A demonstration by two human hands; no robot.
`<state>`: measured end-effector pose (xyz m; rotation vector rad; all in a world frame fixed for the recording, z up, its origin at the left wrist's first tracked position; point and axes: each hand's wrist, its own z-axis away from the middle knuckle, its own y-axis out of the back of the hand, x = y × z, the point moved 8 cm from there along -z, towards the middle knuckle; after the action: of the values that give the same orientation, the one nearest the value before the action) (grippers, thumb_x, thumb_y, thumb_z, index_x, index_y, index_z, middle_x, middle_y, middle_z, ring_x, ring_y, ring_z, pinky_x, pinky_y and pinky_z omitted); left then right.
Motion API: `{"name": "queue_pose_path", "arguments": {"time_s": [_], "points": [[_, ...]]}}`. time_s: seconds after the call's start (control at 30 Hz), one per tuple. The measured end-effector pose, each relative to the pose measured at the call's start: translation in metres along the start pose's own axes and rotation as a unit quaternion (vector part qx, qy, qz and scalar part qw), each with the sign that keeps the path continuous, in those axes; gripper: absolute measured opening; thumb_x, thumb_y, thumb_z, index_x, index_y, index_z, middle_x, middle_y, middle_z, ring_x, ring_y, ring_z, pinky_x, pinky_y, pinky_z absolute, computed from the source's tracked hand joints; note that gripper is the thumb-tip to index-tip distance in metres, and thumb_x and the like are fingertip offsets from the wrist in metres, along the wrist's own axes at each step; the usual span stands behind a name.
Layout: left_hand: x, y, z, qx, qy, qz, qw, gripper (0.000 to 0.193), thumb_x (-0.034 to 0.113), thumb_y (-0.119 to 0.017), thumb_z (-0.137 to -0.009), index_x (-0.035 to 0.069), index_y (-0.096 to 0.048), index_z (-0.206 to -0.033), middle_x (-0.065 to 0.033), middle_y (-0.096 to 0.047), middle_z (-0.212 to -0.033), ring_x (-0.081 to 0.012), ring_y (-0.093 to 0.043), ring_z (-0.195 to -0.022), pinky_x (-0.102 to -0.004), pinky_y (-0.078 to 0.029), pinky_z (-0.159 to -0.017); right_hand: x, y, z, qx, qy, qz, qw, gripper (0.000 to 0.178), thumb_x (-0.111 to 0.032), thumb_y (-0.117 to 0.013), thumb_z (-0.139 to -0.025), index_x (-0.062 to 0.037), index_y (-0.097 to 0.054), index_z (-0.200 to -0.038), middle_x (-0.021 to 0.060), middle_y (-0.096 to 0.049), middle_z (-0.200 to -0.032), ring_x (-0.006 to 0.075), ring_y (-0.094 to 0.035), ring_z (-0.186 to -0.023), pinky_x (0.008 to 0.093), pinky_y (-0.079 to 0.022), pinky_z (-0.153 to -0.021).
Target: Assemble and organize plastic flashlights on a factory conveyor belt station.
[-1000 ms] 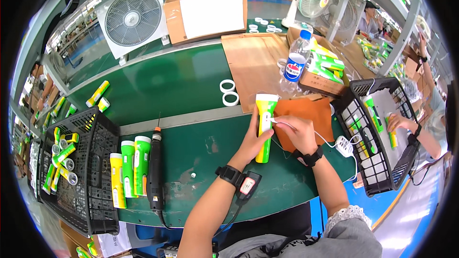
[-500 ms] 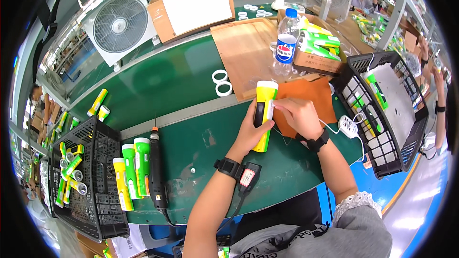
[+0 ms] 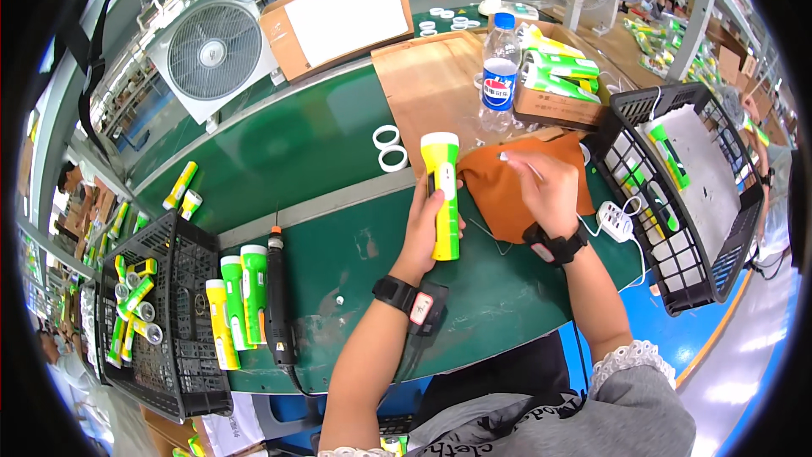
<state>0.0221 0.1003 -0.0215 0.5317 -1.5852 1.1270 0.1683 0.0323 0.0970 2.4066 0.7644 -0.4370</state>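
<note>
Your left hand [image 3: 420,224] wraps a yellow-and-green flashlight [image 3: 445,203], fingers closed around its barrel, while your right hand [image 3: 550,190], thumb and fingertips pinched together on a small white plug [image 3: 505,156], hangs over the orange cloth [image 3: 495,203]. The flashlight stands just left of that cloth, its white-rimmed head pointing away from you. Half a second ago the plug was up against the flashlight's side; now you hold the two clearly apart, the flashlight shifted left and turned. The gap suggests that contact with the cable is over for the present; whether the lamp lights, you cannot be told from here.

On your bench, well left of the cloth, three more flashlights [image 3: 238,305] lie beside a black power screwdriver [image 3: 279,305]. Near the cloth's right side sits a white adapter [image 3: 616,222] with its cords; farther right, a black crate [image 3: 719,283] holds more flashlights. Beyond the cloth, two white rings [image 3: 393,169] lie to its left, while a blue-capped bottle [image 3: 499,85] and a filled carton [image 3: 554,108] stand behind it. Farthest off, beyond the cloth to the left, stands a square fan [image 3: 211,55].
</note>
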Motion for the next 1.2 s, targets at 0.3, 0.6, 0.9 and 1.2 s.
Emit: {"name": "queue_pose_path", "arguments": {"time_s": [0.3,0.6,0.9,1.2], "points": [[0.006,-0.001,0.002,-0.041,-0.049,0.128,0.990,0.044,0.038,-0.031,-0.092,0.011,-0.032,-0.127,-0.0127,-0.056,-0.097,-0.0169,-0.056,-0.059,-0.0271,-0.047,-0.051,-0.024,-0.048,0.019,-0.159,0.061,-0.079,0.982,0.040,0.007,-0.057,-0.065,-0.0061,-0.052,-0.102,0.0119,-0.054,-0.090,0.0313,-0.052,-0.091,0.0375,-0.043,-0.081],[-0.004,0.000,-0.003,-0.048,0.010,0.247,0.968,0.043,0.038,-0.035,-0.091,0.006,-0.046,-0.117,-0.0069,-0.056,-0.101,-0.0169,-0.054,-0.088,-0.0320,-0.046,-0.081,-0.057,-0.067,0.036,-0.310,0.154,0.016,0.938,0.059,-0.015,-0.077,-0.053,-0.0151,-0.058,-0.109,0.0085,-0.045,-0.114,0.0264,-0.047,-0.104,0.0337,-0.042,-0.084],[-0.008,-0.008,0.005,-0.068,0.026,0.238,0.969,0.046,0.040,-0.031,-0.094,0.010,-0.034,-0.128,-0.0046,-0.049,-0.117,-0.0157,-0.050,-0.106,-0.0315,-0.043,-0.088,-0.045,-0.049,0.025,-0.174,0.073,0.034,0.981,0.054,-0.031,-0.079,-0.054,-0.0086,-0.056,-0.097,0.0081,-0.057,-0.087,0.0257,-0.058,-0.069,0.0327,-0.047,-0.060],[0.000,-0.014,0.004,-0.166,0.069,0.466,0.866,0.045,0.027,-0.039,-0.088,0.004,-0.039,-0.127,-0.0128,-0.046,-0.126,-0.0168,-0.057,-0.092,-0.0235,-0.048,-0.080,0.011,-0.047,0.022,-0.192,-0.165,-0.118,0.960,0.021,-0.021,-0.060,-0.079,-0.0032,-0.051,-0.078,0.0100,-0.056,-0.059,0.0279,-0.054,-0.051,0.0361,-0.042,-0.049]]}}
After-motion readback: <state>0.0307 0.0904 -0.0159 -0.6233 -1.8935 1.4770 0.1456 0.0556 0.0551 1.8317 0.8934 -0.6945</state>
